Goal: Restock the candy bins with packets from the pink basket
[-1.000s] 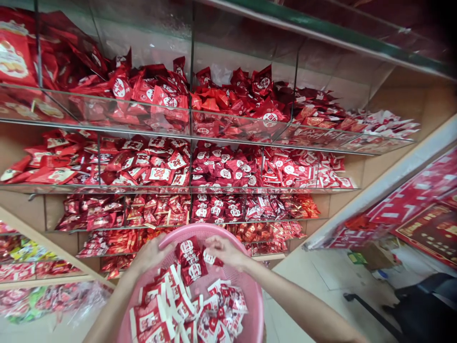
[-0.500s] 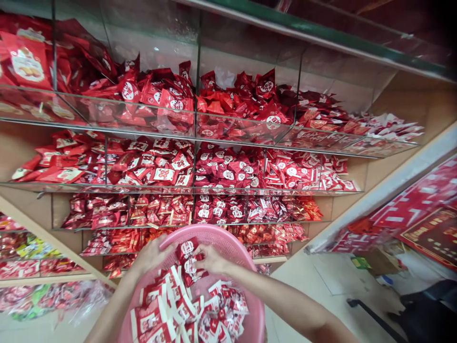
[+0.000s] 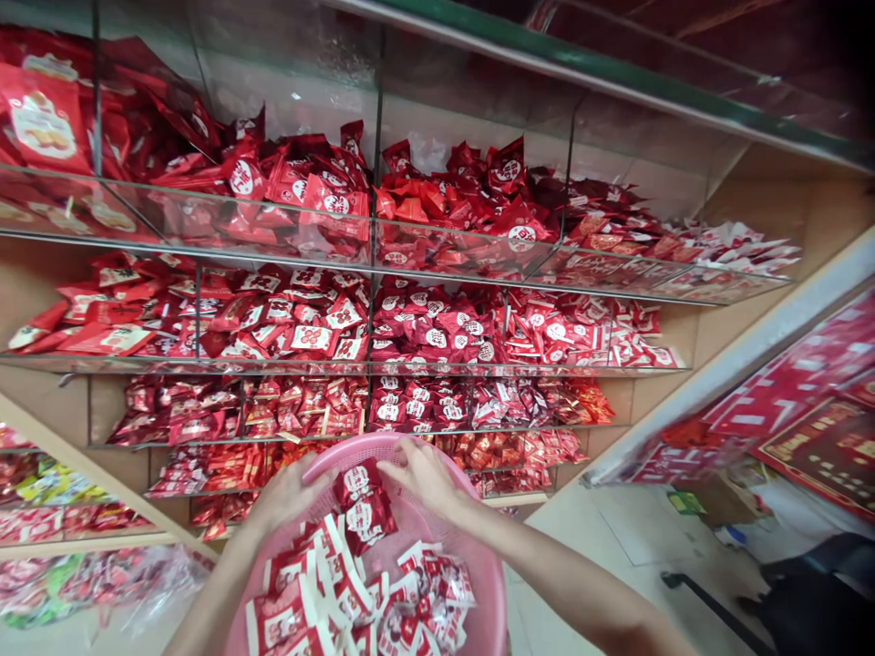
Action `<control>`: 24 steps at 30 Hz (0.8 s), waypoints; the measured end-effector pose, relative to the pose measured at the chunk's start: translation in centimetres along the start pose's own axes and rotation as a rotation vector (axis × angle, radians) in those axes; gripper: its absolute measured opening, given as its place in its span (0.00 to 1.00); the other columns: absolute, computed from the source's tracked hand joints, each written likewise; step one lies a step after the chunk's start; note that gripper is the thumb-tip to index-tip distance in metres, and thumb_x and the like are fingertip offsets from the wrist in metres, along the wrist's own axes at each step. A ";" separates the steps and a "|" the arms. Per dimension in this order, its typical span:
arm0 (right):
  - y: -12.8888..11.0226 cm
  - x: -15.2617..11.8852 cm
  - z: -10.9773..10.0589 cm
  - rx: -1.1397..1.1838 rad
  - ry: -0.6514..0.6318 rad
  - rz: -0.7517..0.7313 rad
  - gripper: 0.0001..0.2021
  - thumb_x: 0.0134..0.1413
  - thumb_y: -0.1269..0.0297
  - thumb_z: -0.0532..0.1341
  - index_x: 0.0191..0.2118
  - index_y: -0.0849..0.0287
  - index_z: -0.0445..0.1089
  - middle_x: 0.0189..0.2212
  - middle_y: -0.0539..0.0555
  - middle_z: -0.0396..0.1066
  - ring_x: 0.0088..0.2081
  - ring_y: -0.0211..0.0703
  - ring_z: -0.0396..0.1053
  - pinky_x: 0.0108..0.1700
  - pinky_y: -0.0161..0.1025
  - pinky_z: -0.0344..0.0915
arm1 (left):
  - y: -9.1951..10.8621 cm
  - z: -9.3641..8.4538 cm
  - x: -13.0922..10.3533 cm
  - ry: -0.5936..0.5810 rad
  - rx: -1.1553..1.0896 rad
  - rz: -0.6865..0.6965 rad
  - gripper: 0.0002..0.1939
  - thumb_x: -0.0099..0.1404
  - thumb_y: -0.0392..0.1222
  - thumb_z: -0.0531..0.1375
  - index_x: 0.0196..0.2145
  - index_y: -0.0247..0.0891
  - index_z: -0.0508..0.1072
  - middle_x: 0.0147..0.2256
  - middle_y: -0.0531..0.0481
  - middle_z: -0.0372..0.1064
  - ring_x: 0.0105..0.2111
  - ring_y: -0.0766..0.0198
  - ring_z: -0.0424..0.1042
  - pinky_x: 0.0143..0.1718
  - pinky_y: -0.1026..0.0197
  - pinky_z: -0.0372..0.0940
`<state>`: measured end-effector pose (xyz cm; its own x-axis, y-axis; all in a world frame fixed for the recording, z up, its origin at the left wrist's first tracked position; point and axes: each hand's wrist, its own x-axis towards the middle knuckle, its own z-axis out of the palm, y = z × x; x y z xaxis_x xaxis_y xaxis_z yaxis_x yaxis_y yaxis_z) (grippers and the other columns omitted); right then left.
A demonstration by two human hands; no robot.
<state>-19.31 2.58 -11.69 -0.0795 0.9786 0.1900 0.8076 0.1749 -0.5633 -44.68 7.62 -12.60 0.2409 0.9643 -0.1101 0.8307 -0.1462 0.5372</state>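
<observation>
The dark red packets (image 3: 362, 506) sit at the far end of my pink basket (image 3: 478, 583), on top of the red-and-white packets (image 3: 355, 592) heaped nearer me. My left hand (image 3: 291, 492) grips the basket's far rim, fingers touching the dark packets. My right hand (image 3: 424, 474) lies open, fingers spread, just beside them. Beyond the basket rise glass shelves (image 3: 369, 364) packed with red sweets

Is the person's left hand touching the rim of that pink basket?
Touching. The head view shows the left hand wrapped over the far rim of the pink basket, fingers lying on the plastic with no gap.
</observation>
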 end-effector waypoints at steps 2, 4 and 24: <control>0.6 1.3 -1.5 0.015 0.071 -0.010 0.16 0.58 0.49 0.54 0.39 0.57 0.67 0.28 0.52 0.73 0.29 0.43 0.70 0.32 0.35 0.60 | -0.1 0.1 0.0 0.005 -0.004 -0.003 0.34 0.54 0.64 0.53 0.50 0.38 0.71 0.48 0.43 0.73 0.49 0.48 0.71 0.45 0.55 0.67; 1.5 3.0 -2.9 0.000 0.151 -0.010 0.14 0.60 0.52 0.53 0.38 0.57 0.67 0.28 0.51 0.73 0.30 0.41 0.70 0.33 0.34 0.60 | -0.1 0.2 0.1 0.025 -0.019 -0.013 0.36 0.53 0.64 0.54 0.51 0.37 0.71 0.50 0.41 0.72 0.49 0.47 0.71 0.46 0.54 0.66; 5.0 15.4 -4.0 -0.414 0.113 0.191 0.13 0.60 0.64 0.53 0.41 0.64 0.72 0.41 0.62 0.73 0.44 0.50 0.69 0.49 0.40 0.60 | -1.2 -0.3 -1.1 0.042 -0.087 -0.034 0.31 0.53 0.64 0.54 0.46 0.39 0.74 0.45 0.44 0.75 0.47 0.47 0.72 0.46 0.54 0.67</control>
<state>-14.19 18.07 -8.33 0.1385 0.9670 0.2137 0.9685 -0.0872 -0.2331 -46.06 6.82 -12.82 0.1903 0.9771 -0.0952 0.7908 -0.0951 0.6046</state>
